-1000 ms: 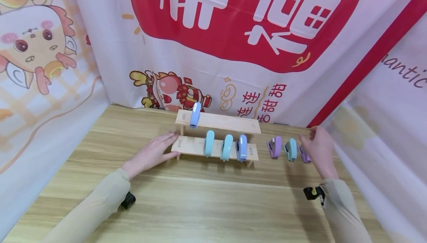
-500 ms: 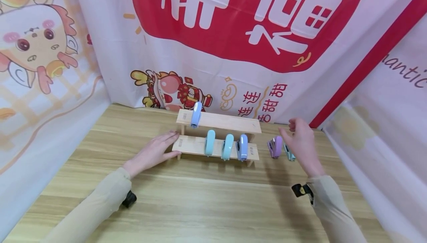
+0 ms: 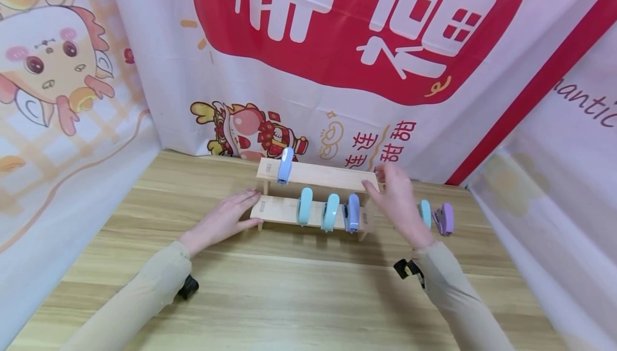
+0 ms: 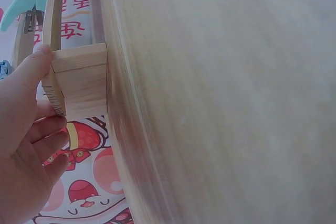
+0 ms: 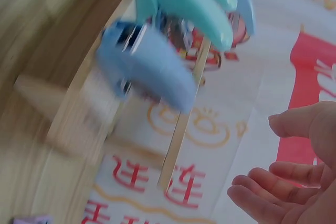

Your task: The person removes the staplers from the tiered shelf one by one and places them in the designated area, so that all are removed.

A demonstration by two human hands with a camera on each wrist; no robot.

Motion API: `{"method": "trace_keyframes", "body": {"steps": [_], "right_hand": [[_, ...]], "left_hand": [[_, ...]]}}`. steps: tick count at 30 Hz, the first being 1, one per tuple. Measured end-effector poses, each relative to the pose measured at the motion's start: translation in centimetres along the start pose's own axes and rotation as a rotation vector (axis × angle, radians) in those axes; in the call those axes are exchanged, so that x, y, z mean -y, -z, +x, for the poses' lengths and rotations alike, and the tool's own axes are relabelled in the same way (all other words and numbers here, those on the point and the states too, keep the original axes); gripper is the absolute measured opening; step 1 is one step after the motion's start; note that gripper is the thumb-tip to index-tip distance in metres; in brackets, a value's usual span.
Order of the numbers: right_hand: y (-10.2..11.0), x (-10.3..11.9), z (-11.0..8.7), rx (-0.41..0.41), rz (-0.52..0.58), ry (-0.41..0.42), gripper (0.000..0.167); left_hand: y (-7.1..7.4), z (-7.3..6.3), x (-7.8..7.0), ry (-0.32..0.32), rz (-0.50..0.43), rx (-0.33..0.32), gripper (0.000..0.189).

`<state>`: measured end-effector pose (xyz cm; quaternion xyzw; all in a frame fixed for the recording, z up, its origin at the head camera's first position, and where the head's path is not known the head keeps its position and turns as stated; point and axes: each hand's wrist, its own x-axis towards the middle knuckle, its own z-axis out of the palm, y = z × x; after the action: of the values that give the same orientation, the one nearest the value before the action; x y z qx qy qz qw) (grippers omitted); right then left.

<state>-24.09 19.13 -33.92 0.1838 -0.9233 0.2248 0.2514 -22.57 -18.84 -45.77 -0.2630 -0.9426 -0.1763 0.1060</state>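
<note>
A two-tier wooden rack [image 3: 279, 211] holds several small staplers. My left hand [image 3: 224, 219] grips the left end of its lower board, thumb at the front edge and fingers round the other side in the left wrist view. A blue stapler [image 3: 285, 166] stands at the left of the upper board. On the lower board are two teal staplers, a left one [image 3: 305, 206] and a right one [image 3: 330, 213], then another blue stapler [image 3: 352, 213]. My right hand [image 3: 399, 201] hovers by the rack's right end, fingers spread around nothing in the right wrist view.
Right of the right hand, a teal stapler [image 3: 424, 213] and a purple stapler [image 3: 444, 218] stand on the wooden table [image 3: 289, 297]. Another purple stapler seen earlier is hidden behind that hand. A printed cloth [image 3: 313, 88] hangs close behind the rack.
My right hand has moved left from beside the rightmost purple stapler, past the staplers on the table, to the rack's right end. The left hand and the rack's staplers stay put.
</note>
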Motion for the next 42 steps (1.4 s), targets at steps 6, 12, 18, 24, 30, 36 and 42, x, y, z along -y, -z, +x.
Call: {"method": "trace_keyframes", "body": {"steps": [6, 12, 18, 24, 30, 36, 42], "right_hand": [[-1.2, 3.4, 0.9, 0.060, 0.069, -0.017, 0.036], [-3.3, 5.9, 1.6, 0.061, 0.107, 0.023, 0.035], [-4.7, 8.1, 1.8, 0.095, 0.145, 0.039, 0.037], [-6.0, 9.7, 1.9, 0.147, 0.190, 0.025, 0.040], [-7.0, 10.9, 2.3, 0.205, 0.219, 0.002, 0.043], [-8.1, 11.5, 2.9, 0.221, 0.228, 0.005, 0.047], [-9.1, 11.9, 3.7, 0.239, 0.235, -0.059, 0.054]], "left_hand": [[0.1, 0.1, 0.0, 0.002, 0.000, 0.003, 0.073], [0.1, 0.0, 0.0, 0.006, 0.000, 0.012, 0.074], [0.1, 0.0, -0.2, 0.001, 0.004, 0.007, 0.073], [0.2, 0.0, -0.2, -0.004, 0.004, -0.004, 0.073], [0.1, -0.1, -0.1, 0.002, 0.001, 0.001, 0.073], [-0.1, -0.1, -0.1, 0.000, -0.001, -0.009, 0.073], [0.0, -0.1, 0.0, 0.003, -0.004, -0.009, 0.073]]}}
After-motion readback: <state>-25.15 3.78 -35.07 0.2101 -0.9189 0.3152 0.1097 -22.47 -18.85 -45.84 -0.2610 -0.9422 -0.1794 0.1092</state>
